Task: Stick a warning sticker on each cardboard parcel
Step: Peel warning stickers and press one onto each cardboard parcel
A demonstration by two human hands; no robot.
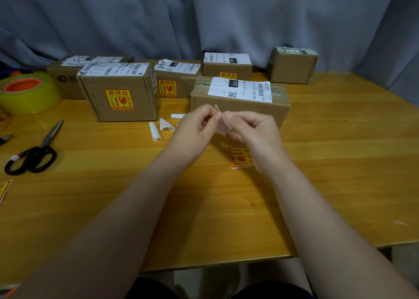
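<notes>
Left hand (pixel 199 126) and right hand (pixel 251 128) fingers both pinch one warning sticker (pixel 223 123) above the table (pixel 340 162), just before the nearest cardboard parcel (pixel 240 103), spare sticker (pixel 238 157) flat under the right wrist.

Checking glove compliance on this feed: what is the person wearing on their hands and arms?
Both bare. The left hand and right hand carry no gloves, and no rings or watch show. The forearms are uncovered, no sleeves in view.
</notes>
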